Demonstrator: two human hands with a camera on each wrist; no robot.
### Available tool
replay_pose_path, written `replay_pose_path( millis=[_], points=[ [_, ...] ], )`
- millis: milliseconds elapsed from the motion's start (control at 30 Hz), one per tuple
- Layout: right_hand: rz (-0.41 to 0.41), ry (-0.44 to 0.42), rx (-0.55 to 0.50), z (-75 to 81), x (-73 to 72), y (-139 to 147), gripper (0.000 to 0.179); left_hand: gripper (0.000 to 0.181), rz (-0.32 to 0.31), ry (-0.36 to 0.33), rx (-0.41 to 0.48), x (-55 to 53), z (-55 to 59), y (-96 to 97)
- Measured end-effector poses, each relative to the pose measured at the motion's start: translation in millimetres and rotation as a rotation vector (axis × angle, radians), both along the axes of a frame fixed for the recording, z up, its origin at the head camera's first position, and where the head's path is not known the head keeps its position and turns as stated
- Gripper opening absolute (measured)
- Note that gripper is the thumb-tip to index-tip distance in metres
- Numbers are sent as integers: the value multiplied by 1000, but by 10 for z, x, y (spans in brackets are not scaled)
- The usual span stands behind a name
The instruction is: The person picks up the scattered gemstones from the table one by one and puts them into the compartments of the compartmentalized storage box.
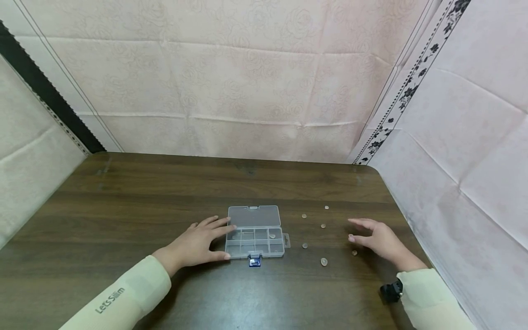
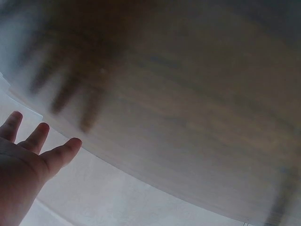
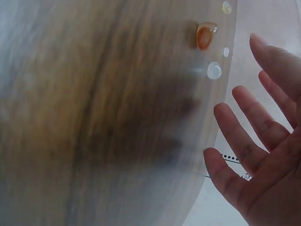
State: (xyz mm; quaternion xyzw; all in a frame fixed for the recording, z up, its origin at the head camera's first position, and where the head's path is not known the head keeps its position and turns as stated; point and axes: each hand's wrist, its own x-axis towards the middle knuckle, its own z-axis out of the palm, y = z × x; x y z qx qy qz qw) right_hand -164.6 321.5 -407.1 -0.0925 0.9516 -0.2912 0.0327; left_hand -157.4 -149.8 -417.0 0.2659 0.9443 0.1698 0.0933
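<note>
A clear plastic compartment box (image 1: 255, 243) lies on the table with its lid (image 1: 253, 216) flipped back and a blue latch (image 1: 254, 261) at its front. One small pale stone (image 1: 272, 236) sits in a back-row compartment towards the right. My left hand (image 1: 197, 243) rests at the box's left side, fingers spread, fingertips over the edge and thumb at the front corner. To the right, my right hand (image 1: 381, 240) hovers with fingers extended and thumb apart, holding nothing. Just below its thumb lies a small stone (image 1: 354, 252). An orange-brown stone (image 3: 204, 37) shows in the right wrist view.
Several small translucent stones are scattered between the box and my right hand, among them a larger one (image 1: 323, 261) near the front and one (image 1: 327, 207) at the back. The brown wooden table (image 1: 165, 183) is bordered by pale patterned cloth (image 1: 247, 91) behind and at both sides.
</note>
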Motion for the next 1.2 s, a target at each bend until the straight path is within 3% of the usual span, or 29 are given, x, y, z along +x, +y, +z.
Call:
replay_pose_path(
  millis=[567,933,1200],
  points=[
    [63,-44,11,-48,-63,38,43,75,0,-12,8,7,21,6],
    [137,2,84,-38,-92,22,35,74,-3,-7,16,2,9,2],
    [146,37,119,-53,-108,-8,26,75,-6,-7,26,-6,3,-2]
  ],
)
